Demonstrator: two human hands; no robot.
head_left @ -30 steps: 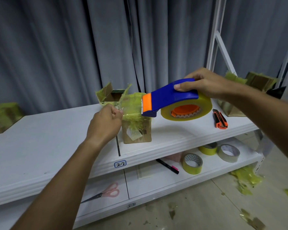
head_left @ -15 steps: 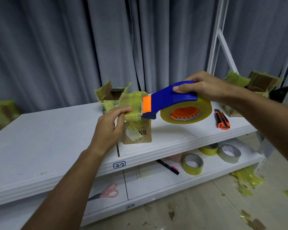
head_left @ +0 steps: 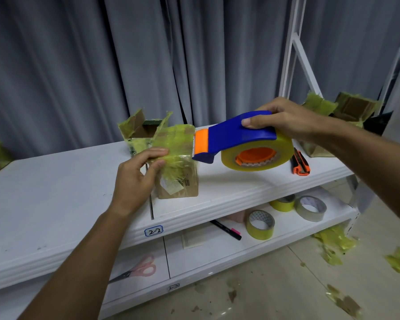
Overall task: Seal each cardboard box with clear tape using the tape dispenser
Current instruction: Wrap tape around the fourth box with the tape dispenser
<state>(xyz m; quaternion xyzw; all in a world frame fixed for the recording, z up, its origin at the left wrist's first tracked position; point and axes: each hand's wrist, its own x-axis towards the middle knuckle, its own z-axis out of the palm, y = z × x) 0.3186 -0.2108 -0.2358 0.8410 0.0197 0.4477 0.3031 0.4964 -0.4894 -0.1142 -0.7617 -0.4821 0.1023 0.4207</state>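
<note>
Small brown cardboard box (head_left: pixel 178 181) wrapped in yellowish clear tape, standing upright on the white shelf (head_left: pixel 56 192), a little left of centre. Left hand (head_left: pixel 134 181) against the box's left side, fingers pressing the loose tape end down over the top left edge, thumb nearly straight. Right hand (head_left: pixel 284 120) curled round the blue and orange plastic tape dispenser (head_left: pixel 236 137), thumb laid along the blue handle, the yellowish roll hanging beneath. Orange cutter end just beside the box's top right edge, a strip of tape stretched between.

Probably light and easily shoved: needs bracing on a side wall, not on the flaps, which look soft and crumpled under layers of old tape. Tape thin, sticky, prone to wrinkling and clinging to fingers; best pinned flat at its free end. Dispenser rigid, best gripped by the blue handle, well clear of the toothed blade.

Second taped open cardboard box (head_left: pixel 141 132) just behind; orange utility knife (head_left: pixel 300 163) to the right.
</note>
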